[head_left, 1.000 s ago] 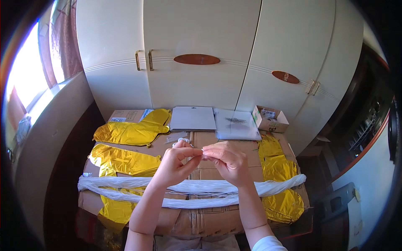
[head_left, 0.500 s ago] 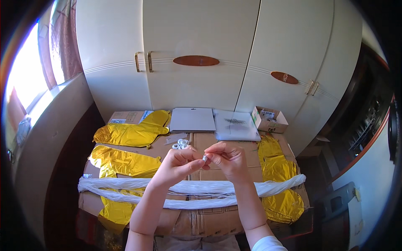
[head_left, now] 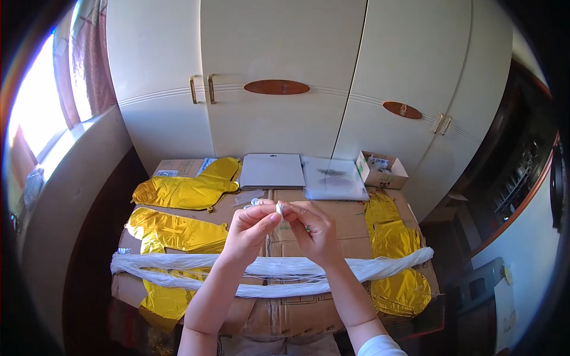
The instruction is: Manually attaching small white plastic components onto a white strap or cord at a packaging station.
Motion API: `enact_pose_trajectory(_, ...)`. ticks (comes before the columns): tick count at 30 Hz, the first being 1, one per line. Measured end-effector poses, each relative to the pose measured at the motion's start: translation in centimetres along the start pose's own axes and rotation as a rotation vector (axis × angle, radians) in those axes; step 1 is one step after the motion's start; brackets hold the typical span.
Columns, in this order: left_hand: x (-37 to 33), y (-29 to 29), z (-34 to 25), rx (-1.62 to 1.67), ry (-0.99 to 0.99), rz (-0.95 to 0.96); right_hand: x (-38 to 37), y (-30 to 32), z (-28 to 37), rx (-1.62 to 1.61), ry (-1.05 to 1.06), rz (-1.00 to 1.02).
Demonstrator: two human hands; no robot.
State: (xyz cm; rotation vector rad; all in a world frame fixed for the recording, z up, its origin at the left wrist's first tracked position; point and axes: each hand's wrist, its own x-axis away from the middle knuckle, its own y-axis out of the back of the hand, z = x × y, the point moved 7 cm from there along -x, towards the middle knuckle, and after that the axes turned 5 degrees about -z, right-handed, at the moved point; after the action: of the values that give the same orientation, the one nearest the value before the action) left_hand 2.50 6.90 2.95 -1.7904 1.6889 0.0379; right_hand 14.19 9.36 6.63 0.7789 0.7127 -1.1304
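Note:
My left hand (head_left: 252,228) and my right hand (head_left: 310,225) meet above the middle of the cardboard surface. Between their fingertips they pinch a small white roll (head_left: 279,208), seen nearly edge-on; both hands are closed on it. Just behind my left fingers lie more small white ring-shaped rolls (head_left: 255,202), mostly hidden by that hand. A long looped hank of white string (head_left: 285,289) stretches across the cardboard beneath my forearms.
Gold foil balloons lie flat at the left, one far (head_left: 172,191) and one nearer (head_left: 178,230), with another gold foil balloon (head_left: 392,237) at right. Along the back are white sheets (head_left: 272,170), a clear plastic bag (head_left: 335,185) and a small open box (head_left: 383,178), before a cream wardrobe (head_left: 279,35).
Both hands have shifted slightly left and up with the small white roll, which is turned and shows more between the fingertips. The left hand now covers most of the other rolls.

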Motion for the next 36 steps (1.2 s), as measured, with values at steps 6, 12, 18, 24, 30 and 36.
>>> enact_pose_trajectory(6,-0.1,-0.6,-0.4,-0.137,-0.132,0.004,0.8,0.4,-1.5,0.034,-0.107,-0.120)
enact_pose_trajectory(12,-0.1,-0.9,-0.7,-0.319,-0.219,0.076,1.3,0.0,-2.4,-0.075,-0.323,-0.081)
enact_pose_trajectory(18,0.1,-1.0,-1.0,-0.557,-0.355,0.021,0.9,0.8,-1.5,0.051,-0.296,-0.071)
enact_pose_trajectory(24,0.0,-0.6,-1.5,-0.625,-0.343,-0.034,0.1,1.0,0.7,0.208,-0.070,0.057)
enact_pose_trajectory(30,0.1,-0.2,-0.4,-0.534,-0.030,0.086,-0.8,2.0,0.3,-0.066,-0.009,0.119)
enact_pose_trajectory(36,0.4,-0.2,0.0,-0.458,0.245,0.217,0.8,0.4,-2.4,-0.426,-0.268,0.368)
